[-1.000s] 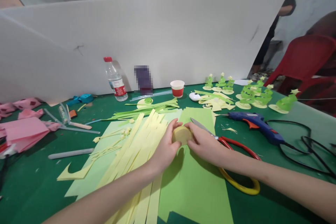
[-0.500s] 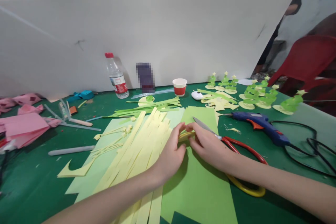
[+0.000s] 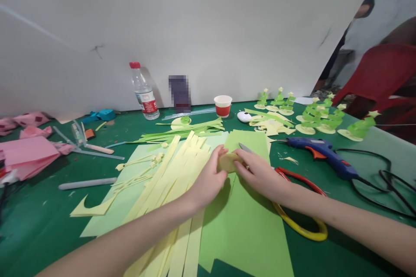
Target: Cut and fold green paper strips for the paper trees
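Left hand [image 3: 209,179] and right hand [image 3: 260,174] pinch a paper disc [image 3: 228,163] at opposite edges; light, even pressure should prevent creases.

The right hand [image 3: 256,173] and forearm [image 3: 341,214] partly hide the scissors [image 3: 294,225]; the view's left edge cuts the pink paper [image 3: 32,156].
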Motion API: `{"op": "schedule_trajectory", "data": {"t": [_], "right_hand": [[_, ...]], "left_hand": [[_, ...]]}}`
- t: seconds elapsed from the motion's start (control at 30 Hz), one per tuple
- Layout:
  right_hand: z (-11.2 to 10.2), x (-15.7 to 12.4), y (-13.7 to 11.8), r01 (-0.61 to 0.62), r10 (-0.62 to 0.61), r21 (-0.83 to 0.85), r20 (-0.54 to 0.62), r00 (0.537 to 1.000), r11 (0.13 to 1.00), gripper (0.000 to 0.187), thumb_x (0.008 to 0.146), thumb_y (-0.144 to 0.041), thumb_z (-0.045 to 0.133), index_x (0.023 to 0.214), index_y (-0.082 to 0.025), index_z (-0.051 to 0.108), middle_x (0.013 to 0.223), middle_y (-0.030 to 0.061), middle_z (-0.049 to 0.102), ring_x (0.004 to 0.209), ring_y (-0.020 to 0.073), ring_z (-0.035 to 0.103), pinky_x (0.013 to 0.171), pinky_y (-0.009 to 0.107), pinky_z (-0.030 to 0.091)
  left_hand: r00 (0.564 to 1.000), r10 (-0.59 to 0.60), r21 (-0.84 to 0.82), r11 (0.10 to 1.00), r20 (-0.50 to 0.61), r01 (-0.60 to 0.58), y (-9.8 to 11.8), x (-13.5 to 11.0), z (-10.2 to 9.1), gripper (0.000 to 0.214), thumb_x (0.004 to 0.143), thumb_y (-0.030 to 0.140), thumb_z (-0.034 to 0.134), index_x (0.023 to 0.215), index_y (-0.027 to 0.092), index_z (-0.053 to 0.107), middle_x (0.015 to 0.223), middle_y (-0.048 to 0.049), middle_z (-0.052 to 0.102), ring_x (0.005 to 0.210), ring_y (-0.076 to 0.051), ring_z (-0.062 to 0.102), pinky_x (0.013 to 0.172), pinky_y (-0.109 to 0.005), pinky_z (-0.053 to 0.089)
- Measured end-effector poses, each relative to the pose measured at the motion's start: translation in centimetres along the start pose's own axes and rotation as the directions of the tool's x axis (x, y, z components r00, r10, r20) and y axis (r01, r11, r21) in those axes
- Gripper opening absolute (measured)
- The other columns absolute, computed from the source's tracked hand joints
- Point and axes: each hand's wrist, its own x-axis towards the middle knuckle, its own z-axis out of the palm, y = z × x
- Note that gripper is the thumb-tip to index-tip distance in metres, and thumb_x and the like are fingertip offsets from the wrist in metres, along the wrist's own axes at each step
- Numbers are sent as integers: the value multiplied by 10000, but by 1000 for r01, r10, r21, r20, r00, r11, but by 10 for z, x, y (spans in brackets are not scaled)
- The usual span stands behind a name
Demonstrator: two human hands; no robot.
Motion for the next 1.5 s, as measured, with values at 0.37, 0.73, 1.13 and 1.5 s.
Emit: {"op": "schedule_trajectory", "data": {"t": [0.37,0.73,1.13,1.5], "right_hand": [[4,2,7,-38,42,181,-21,999,983,92,762,-150,449,848,-166,478,705,17,492,565,125,403,517,257,283],[-23,-10,-27,-234,44,747,265,963,623,172,706,-311,492,807,-171,477,506,-82,316,421,47,267,402,186,236],[-11,-27,-40,-430,-25,902,431,902,45,189,690,-260,603,779,-187,453,561,-44,467,481,59,444,371,129,366],[-24,43,-53,-103,91,520,50,995,848,119,867,-208,429,861,-134,522,593,-40,462,484,58,438,476,198,416]], "left_hand": [[999,-13,-41,999,53,16,-3,-3,-5,724,609,14,399,1304,164,260,1433,-113,267,1309,-207,260,1081,-365,195],[983,166,-257,956,80,-140,23,-5,-13,584,717,563,499,1191,227,439,1283,-89,481,1123,-289,474,867,-382,431],[954,299,-253,925,31,-282,27,-28,1,223,777,380,593,908,276,446,869,28,533,769,-124,585,623,-214,503],[702,569,33,786,-428,-617,58,-17,-45,23,787,214,507,773,228,494,908,2,559,993,-158,528,903,-304,413]]}}
